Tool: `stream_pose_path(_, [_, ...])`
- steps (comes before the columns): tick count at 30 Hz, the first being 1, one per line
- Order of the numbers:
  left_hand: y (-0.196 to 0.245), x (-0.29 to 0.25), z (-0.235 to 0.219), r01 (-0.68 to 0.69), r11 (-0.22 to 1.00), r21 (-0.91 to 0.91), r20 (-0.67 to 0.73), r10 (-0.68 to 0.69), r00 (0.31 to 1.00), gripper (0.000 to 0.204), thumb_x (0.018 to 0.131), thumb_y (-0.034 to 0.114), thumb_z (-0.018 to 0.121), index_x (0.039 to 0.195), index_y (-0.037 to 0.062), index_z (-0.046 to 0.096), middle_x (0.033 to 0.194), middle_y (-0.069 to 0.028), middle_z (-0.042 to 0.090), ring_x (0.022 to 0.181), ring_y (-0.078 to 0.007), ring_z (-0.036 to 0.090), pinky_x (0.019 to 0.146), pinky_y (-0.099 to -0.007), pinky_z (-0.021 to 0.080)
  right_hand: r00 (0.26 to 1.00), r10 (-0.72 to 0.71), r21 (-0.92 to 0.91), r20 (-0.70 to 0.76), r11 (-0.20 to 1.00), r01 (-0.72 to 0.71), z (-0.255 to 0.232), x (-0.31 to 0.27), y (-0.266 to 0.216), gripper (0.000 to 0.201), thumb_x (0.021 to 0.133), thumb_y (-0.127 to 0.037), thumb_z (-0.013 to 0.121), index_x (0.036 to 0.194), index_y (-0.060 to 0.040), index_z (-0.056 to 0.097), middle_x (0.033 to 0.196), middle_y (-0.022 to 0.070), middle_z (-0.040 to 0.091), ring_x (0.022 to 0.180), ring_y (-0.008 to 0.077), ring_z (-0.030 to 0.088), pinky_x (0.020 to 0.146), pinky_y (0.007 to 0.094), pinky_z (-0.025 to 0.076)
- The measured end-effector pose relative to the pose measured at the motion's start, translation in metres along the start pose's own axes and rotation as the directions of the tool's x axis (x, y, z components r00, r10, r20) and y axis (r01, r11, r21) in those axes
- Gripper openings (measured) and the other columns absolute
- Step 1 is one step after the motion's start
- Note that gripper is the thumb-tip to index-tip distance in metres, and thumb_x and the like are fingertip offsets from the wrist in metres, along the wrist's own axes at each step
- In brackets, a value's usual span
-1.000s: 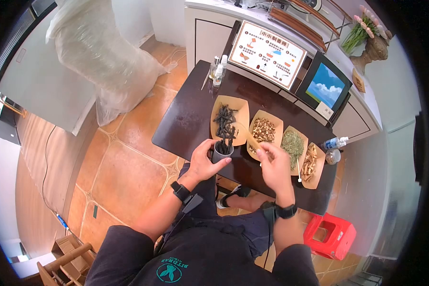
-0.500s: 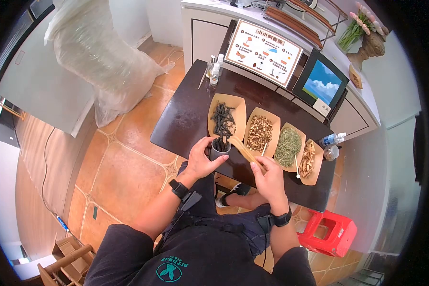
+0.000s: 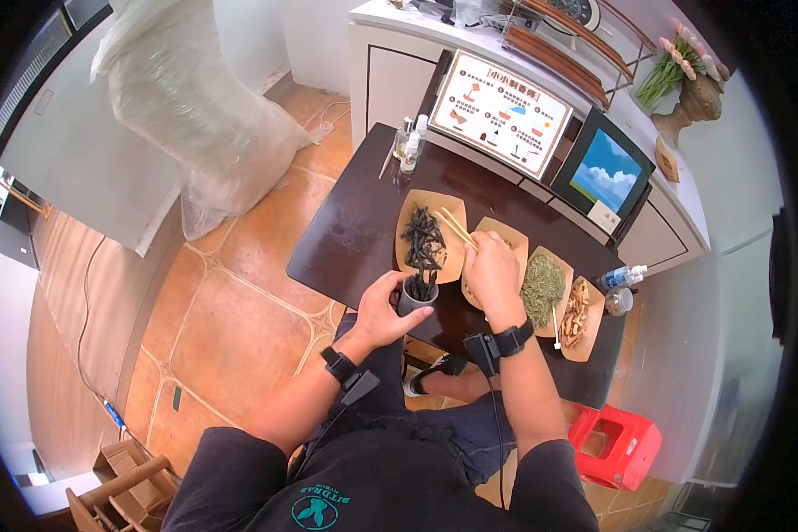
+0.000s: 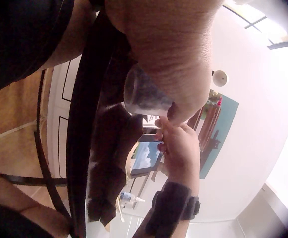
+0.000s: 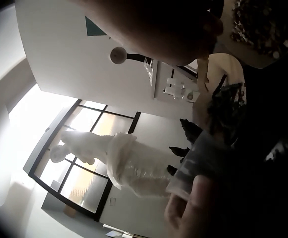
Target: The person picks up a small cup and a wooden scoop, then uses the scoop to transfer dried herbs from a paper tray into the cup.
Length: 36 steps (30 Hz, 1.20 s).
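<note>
Cup gripped, tongs poised

From here, the person's left hand has its fingers curled round a small grey translucent cup of black twigs at the bench's near edge, probably steadying it. At the cup's two o'clock, the right hand pinches pale wooden tongs, seemingly for reach, towards a tan paper tray at twelve.

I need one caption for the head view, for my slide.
Left hand grips a cup of dark pieces while the right holds tongs over a paper tray.
</note>
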<state>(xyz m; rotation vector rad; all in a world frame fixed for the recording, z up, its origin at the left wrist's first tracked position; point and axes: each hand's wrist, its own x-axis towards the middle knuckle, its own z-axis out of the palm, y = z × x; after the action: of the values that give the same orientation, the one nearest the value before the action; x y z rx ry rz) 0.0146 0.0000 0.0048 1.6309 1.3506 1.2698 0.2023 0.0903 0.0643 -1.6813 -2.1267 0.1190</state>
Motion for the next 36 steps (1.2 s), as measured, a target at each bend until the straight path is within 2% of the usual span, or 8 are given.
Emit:
stream_pose_path(15, [0.001,0.000,-0.001,-0.009,1.000,0.024,0.006,0.009,1.000,0.051,0.073,0.029,0.085,0.110,0.0005,0.064,0.092,-0.0060,0.061,0.077,-0.0166,0.057,0.068,-0.0286,0.046,1.000,-0.015,-0.037,0.022,0.999,0.016,0.008,0.007,0.003,0.015,0.093,-0.014,0.060,0.097,-0.0017,0.068,0.096,0.0162,0.066,0.087,0.0378,0.067,0.077,0.0475,0.054])
stream_pose_path(21, [0.001,0.000,-0.001,-0.005,0.999,0.041,-0.002,0.005,1.000,0.050,0.074,0.029,0.084,0.109,-0.0002,0.063,0.090,-0.0065,0.060,0.077,-0.0166,0.057,0.068,-0.0285,0.046,0.998,0.020,0.158,-0.057,0.987,-0.011,-0.021,-0.005,0.005,0.017,0.093,-0.012,0.060,0.102,-0.0011,0.069,0.098,0.0181,0.068,0.089,0.0400,0.065,0.078,0.0481,0.051])
stream_pose_path(23, [0.000,0.001,0.000,-0.009,0.999,0.038,-0.003,0.009,1.000,0.050,0.074,0.029,0.084,0.109,-0.0004,0.063,0.090,-0.0067,0.060,0.077,-0.0166,0.057,0.068,-0.0285,0.046,0.996,0.084,0.366,-0.033,0.928,-0.066,-0.034,-0.015,0.007,0.015,0.091,-0.011,0.062,0.099,0.0000,0.069,0.092,0.0192,0.068,0.088,0.0406,0.065,0.077,0.0464,0.050])
stream_pose_path(25, [-0.001,0.002,0.001,-0.049,0.998,0.045,-0.029,0.051,0.998,0.052,0.074,0.029,0.084,0.110,-0.0009,0.063,0.091,-0.0072,0.060,0.077,-0.0168,0.057,0.068,-0.0285,0.046,0.994,0.101,0.427,-0.046,0.901,-0.072,-0.042,-0.031,0.010,0.017,0.091,-0.011,0.064,0.100,0.0018,0.070,0.089,0.0178,0.069,0.082,0.0336,0.067,0.074,0.0413,0.050])
stream_pose_path(28, [0.000,0.000,0.000,-0.007,0.999,0.040,-0.018,0.008,1.000,0.053,0.074,0.029,0.085,0.112,-0.0012,0.063,0.092,-0.0068,0.061,0.078,-0.0159,0.058,0.069,-0.0282,0.046,0.966,0.190,0.574,0.174,0.778,-0.256,-0.061,-0.058,0.008,0.019,0.094,-0.012,0.066,0.104,0.0041,0.070,0.088,0.0148,0.071,0.076,0.0176,0.065,0.070,0.0328,0.050])
stream_pose_path(33, [-0.003,-0.001,0.000,0.035,0.999,0.041,0.005,-0.035,0.999,0.055,0.074,0.029,0.085,0.115,-0.0008,0.063,0.092,-0.0057,0.061,0.078,-0.0140,0.057,0.069,-0.0274,0.046,0.958,0.194,0.625,0.213,0.726,-0.285,-0.060,-0.096,-0.001,0.021,0.092,-0.012,0.068,0.104,0.0053,0.070,0.091,0.0174,0.071,0.081,0.0238,0.069,0.074,0.0329,0.052])
stream_pose_path(35, [-0.003,0.000,0.003,0.005,1.000,0.021,-0.013,-0.005,1.000,0.054,0.073,0.030,0.085,0.114,0.0000,0.064,0.092,-0.0059,0.062,0.076,-0.0154,0.058,0.066,-0.0275,0.046,0.992,0.073,0.546,0.104,0.829,-0.118,-0.059,-0.103,-0.006,0.021,0.091,-0.013,0.068,0.104,0.0042,0.070,0.093,0.0191,0.070,0.083,0.0313,0.069,0.076,0.0366,0.052])
stream_pose_path(36, [-0.003,0.000,0.003,-0.023,1.000,0.004,-0.036,0.023,0.999,0.054,0.073,0.030,0.086,0.112,0.0008,0.065,0.091,-0.0061,0.062,0.074,-0.0169,0.058,0.064,-0.0275,0.046,0.980,0.081,0.516,0.181,0.840,-0.165,-0.059,-0.104,-0.008,0.021,0.091,-0.013,0.068,0.104,0.0026,0.070,0.093,0.0197,0.069,0.086,0.0368,0.068,0.077,0.0406,0.052])
